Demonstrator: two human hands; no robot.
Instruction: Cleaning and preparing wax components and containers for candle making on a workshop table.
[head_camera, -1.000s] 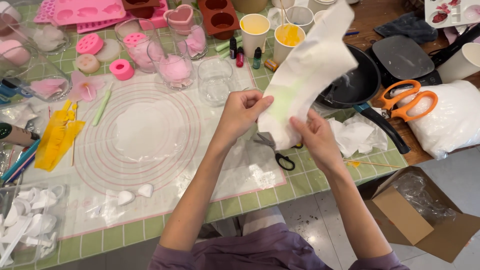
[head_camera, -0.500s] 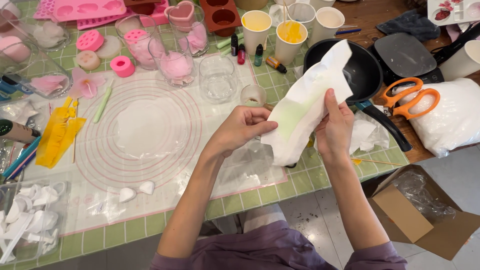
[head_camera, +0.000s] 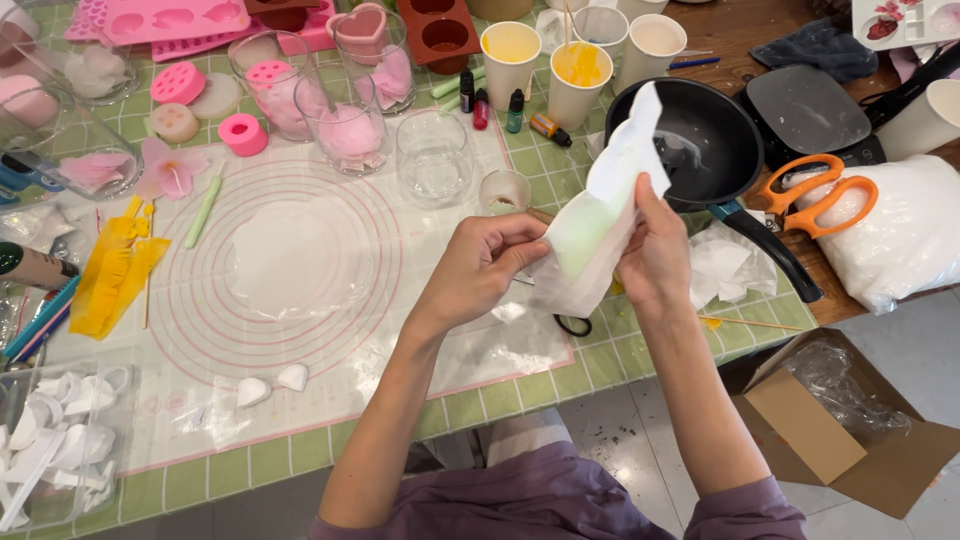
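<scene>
Two hands, left hand (head_camera: 487, 262) and right hand (head_camera: 655, 250), raised with each grip pinching the white bag (head_camera: 600, 225)

On the worktop (head_camera: 300, 455) a round-marked silicone mat (head_camera: 290, 270) lies at the centre. Behind it stand glass jars (head_camera: 350, 125), and paper cups (head_camera: 580, 80) to their right. A frying pan (head_camera: 700, 140) sits right of the cups, scissors (head_camera: 815, 195) further right. A cardboard box (head_camera: 850, 430) rests on the floor below the worktop's right edge.
</scene>
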